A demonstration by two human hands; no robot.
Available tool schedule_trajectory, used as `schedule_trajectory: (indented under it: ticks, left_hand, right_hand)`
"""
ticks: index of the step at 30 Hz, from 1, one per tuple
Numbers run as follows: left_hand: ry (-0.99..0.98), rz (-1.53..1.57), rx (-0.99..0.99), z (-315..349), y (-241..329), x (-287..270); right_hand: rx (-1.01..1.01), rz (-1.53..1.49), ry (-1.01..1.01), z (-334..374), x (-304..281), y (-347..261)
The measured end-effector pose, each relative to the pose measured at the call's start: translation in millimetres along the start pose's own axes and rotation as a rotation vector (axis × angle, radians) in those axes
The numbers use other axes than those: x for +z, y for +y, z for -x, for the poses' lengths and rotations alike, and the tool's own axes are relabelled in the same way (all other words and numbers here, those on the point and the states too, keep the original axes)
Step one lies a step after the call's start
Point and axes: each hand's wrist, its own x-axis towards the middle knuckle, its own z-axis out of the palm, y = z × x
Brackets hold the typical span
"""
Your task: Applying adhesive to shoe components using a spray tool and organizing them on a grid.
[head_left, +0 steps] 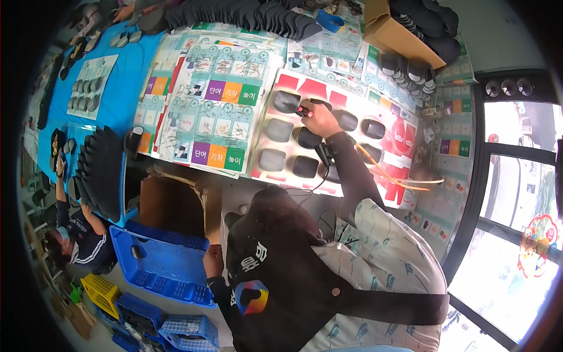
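Note:
My right hand [321,119] reaches over the sheet on the table, closed around a small black spray gun [304,111] with pinkish-red ends, mostly hidden by my fingers. An orange hose [372,158] trails behind that wrist, which wears a black device with a cable. Just left of the gun lies a rounded dark pad [286,101] with a greyish surface. Several similar pads sit in rows, some pale grey [272,159], others black [305,166]. My left hand [214,258] hangs low beside a blue crate [158,261], fingers curled; what they hold, if anything, is hidden.
Printed sheets [205,111] cover the table's middle. Black curved pieces [240,14] line the back; an open cardboard box [399,35] of dark pieces stands back right. At left, a co-worker [82,240] works at a blue-covered table [126,53]. A brown cardboard box [214,214] stands below the table edge.

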Motion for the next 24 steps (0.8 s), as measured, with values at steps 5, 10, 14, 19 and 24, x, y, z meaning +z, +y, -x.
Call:
schedule_trajectory:
  ticks: [5, 10, 14, 19, 24]
  left_hand:
    - [0.005, 0.051, -0.021, 8, 4, 5]
    - [-0.007, 0.053, -0.061, 9, 4, 10]
    - [-0.014, 0.034, -0.056, 7, 9, 8]
    - [-0.012, 0.024, -0.039, 6, 8, 11]
    - [-0.013, 0.038, -0.049, 8, 3, 18]
  right_hand:
    - [0.061, 0.024, 0.044, 6, 3, -4]
    - [0.033, 0.123, -0.032, 10, 6, 3]
    - [0.068, 0.088, 0.048, 12, 4, 7]
    - [0.112, 0.119, -0.088, 12, -6, 3]
    - [0.038, 0.034, 0.022, 14, -10, 3]
